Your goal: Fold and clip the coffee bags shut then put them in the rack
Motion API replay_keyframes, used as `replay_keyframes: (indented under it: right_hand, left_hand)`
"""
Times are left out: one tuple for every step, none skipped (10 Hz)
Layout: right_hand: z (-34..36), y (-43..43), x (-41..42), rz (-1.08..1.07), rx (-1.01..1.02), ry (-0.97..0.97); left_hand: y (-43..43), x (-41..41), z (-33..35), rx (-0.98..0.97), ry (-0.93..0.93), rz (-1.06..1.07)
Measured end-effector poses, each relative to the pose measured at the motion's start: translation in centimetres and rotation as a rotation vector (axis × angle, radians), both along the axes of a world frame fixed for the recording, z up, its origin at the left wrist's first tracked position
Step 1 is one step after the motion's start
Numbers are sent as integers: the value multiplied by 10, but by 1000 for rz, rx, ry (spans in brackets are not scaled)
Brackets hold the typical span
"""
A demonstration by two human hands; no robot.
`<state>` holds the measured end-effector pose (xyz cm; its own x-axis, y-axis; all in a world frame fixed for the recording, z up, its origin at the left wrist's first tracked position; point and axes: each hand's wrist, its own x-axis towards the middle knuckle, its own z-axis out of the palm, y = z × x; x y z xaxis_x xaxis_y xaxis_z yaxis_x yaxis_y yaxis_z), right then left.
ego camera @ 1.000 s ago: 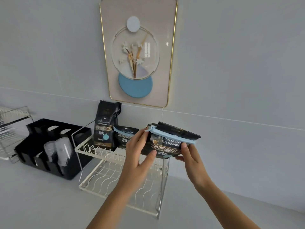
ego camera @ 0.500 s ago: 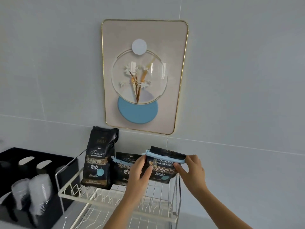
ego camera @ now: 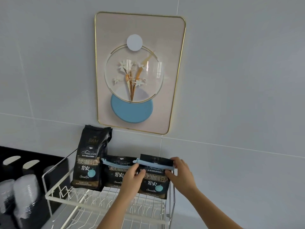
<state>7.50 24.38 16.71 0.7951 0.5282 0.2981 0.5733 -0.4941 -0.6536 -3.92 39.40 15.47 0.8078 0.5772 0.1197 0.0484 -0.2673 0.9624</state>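
Note:
Three black coffee bags stand along the back of the white wire rack (ego camera: 105,204). The left bag (ego camera: 90,159) is tall, unfolded and has no clip. The middle bag (ego camera: 116,173) is folded down under a light blue clip (ego camera: 113,163). The right bag (ego camera: 156,180) is folded too, with a blue clip (ego camera: 155,163) across its top, and stands upright at the rack's right end. My left hand (ego camera: 132,182) grips its left edge, thumb on the front. My right hand (ego camera: 181,173) holds its upper right corner by the clip's end.
A black cup organiser (ego camera: 33,164) with stacks of clear plastic cups (ego camera: 24,194) stands left of the rack. A framed floral picture (ego camera: 138,71) hangs on the grey tiled wall above the bags. Grey counter lies right of the rack.
Both hands carried the clipped bag from the air down and back into the rack, setting it upright beside the middle bag. The camera moved closer and tilted up.

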Motion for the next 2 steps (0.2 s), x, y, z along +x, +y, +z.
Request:
replay_keyframes:
  right_hand:
    - [24, -6, -13, 49, 130, 21]
    - [92, -30, -30, 263, 578, 19]
  left_hand:
    - [4, -4, 2, 10, 49, -4]
    - [7, -9, 9, 52, 78, 5]
